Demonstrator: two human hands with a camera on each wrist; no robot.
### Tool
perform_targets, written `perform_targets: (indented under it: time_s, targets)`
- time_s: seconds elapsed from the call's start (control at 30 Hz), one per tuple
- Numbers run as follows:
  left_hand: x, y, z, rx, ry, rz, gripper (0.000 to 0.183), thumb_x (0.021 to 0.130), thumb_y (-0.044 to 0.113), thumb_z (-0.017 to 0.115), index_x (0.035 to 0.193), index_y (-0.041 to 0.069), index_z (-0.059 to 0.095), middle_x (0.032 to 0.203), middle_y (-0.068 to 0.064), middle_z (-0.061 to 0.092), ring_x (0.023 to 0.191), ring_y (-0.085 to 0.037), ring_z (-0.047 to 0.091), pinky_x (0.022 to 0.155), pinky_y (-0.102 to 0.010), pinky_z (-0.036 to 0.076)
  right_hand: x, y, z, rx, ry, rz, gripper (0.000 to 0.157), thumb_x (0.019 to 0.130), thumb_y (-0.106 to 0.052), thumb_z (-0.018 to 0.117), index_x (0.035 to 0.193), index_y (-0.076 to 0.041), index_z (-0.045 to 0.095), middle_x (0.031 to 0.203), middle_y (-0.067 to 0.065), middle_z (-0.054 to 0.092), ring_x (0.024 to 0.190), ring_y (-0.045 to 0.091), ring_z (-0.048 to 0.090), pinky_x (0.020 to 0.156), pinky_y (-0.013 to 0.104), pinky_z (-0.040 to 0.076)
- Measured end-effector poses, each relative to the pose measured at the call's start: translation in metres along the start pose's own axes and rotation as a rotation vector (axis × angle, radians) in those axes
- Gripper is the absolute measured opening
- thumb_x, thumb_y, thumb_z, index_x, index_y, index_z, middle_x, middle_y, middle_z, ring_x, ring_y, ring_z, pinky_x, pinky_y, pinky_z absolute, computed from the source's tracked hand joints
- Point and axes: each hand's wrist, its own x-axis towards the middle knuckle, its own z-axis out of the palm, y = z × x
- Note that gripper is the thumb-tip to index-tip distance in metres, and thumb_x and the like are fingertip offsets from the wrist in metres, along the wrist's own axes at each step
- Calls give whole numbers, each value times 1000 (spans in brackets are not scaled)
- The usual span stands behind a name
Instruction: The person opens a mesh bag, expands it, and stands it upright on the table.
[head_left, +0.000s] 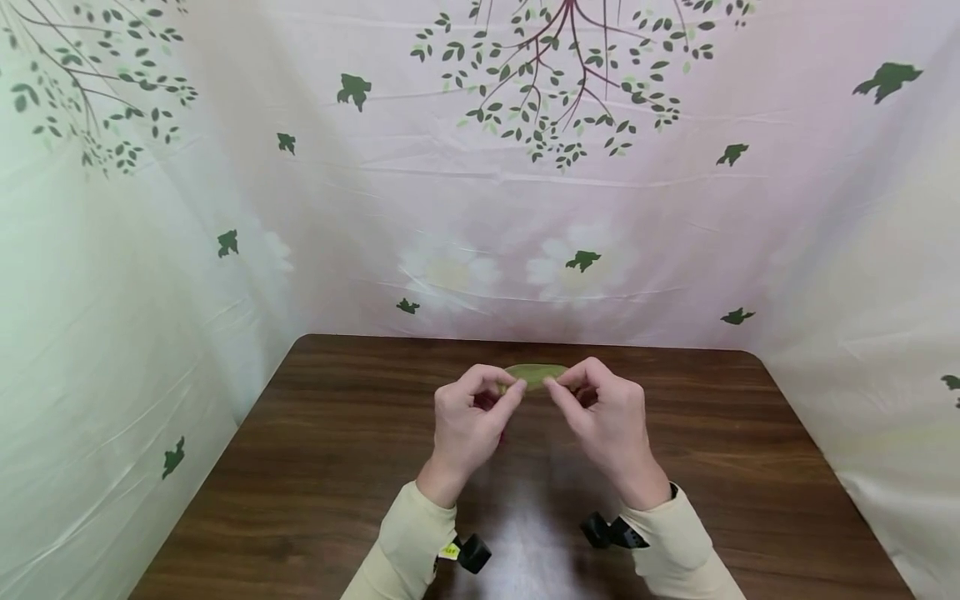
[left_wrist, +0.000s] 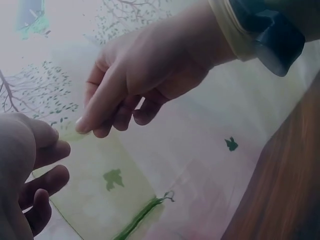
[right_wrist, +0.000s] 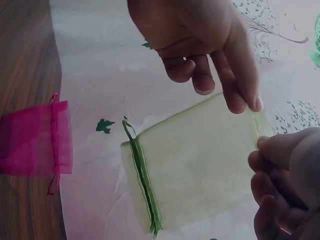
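A person in cream sleeves held up a sheer green pouch with 2 hands above a dark wooden table, before a pale curtain printed with leaves and birds. The left hand pinched the upper edge between thumb and forefinger; the right hand pinched the same edge just beside it, leaving a short stretch of fabric between the 2 grips. In the right wrist view the pouch hung below the fingertips, its dark green drawstring at the lower end, opposite the pinched edge, and the remaining fingers of both hands curled loosely without visibly gripping anything.

Handling the edge well appeared to call for a light touch: pads set level, an equal pinch on each side, and just enough outward pull to smooth the edge without straining the thin mesh. If the fabric's 2 layers needed parting, a small rub of thumb against finger seemed safer than a tug. Loose fingers were best left clear of the hanging cord, which could snag.

A pink pouch showed against the table; whether it lay flat or stood propped could not be told.
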Motion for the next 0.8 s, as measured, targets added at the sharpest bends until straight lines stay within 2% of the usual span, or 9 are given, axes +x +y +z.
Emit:
perform_targets:
  time_s: [0.13, 0.27, 0.33, 0.43, 0.53, 0.67, 0.8]
  targets:
    - [-1, -1, 4, 62, 6, 12, 16, 91, 0, 79, 94, 9, 66, 61, 2, 57, 52, -6, 47, 50, -18, 43, 0, -2, 6, -62, 30, -28, 24, 81, -1, 87, 82, -11, 66, 71, -4, 68, 56, 5, 58, 54, 16, 49]
    - [-1, -3, 6, 146, 36, 35, 11, 94, 1, 75, 103, 6, 74, 60, 2, 56, 51, -6, 46, 49, -17, 41, 1, -3, 10, -101, 47, -50, 20, 83, 0, 85, 83, -10, 68, 72, -2, 69, 57, 8, 62, 54, 21, 52]
    - [-1, -4, 7, 166, 48, 38, 13, 95, 3, 74, 108, 5, 78, 64, 1, 62, 51, -5, 49, 50, -17, 43, 2, -4, 10, -91, 41, -43, 16, 85, 0, 83, 88, -9, 70, 76, -1, 72, 59, 9, 65, 55, 21, 54]
    - [1, -4, 6, 152, 50, 31, 13, 96, 5, 75, 107, 4, 81, 76, -3, 73, 54, -7, 57, 52, -17, 49, 3, -6, 8, -52, 22, -27, 16, 86, 1, 82, 97, -8, 74, 84, 0, 76, 62, 10, 70, 56, 21, 56]
    - [1, -4, 5, 124, 46, 31, 12, 93, 4, 77, 105, 5, 81, 86, -5, 78, 56, -8, 62, 53, -20, 53, 4, -7, 6, -28, 2, -26, 17, 85, 3, 80, 96, -8, 75, 86, 0, 77, 63, 10, 70, 57, 22, 57]
    - [1, -3, 6, 105, 61, 50, 10, 89, 2, 81, 98, 7, 81, 77, -2, 76, 55, -8, 61, 52, -21, 53, 4, -7, 7, -36, 29, -40, 18, 83, 5, 80, 83, -11, 70, 76, -2, 73, 58, 8, 63, 55, 21, 54]
    - [1, -2, 7, 90, 76, 53, 10, 88, 2, 83, 92, 8, 76, 66, 0, 70, 52, -7, 57, 51, -21, 50, 3, -6, 10, -100, 62, -75, 26, 83, 2, 81, 75, -12, 62, 66, -3, 66, 54, 5, 57, 52, 19, 48]
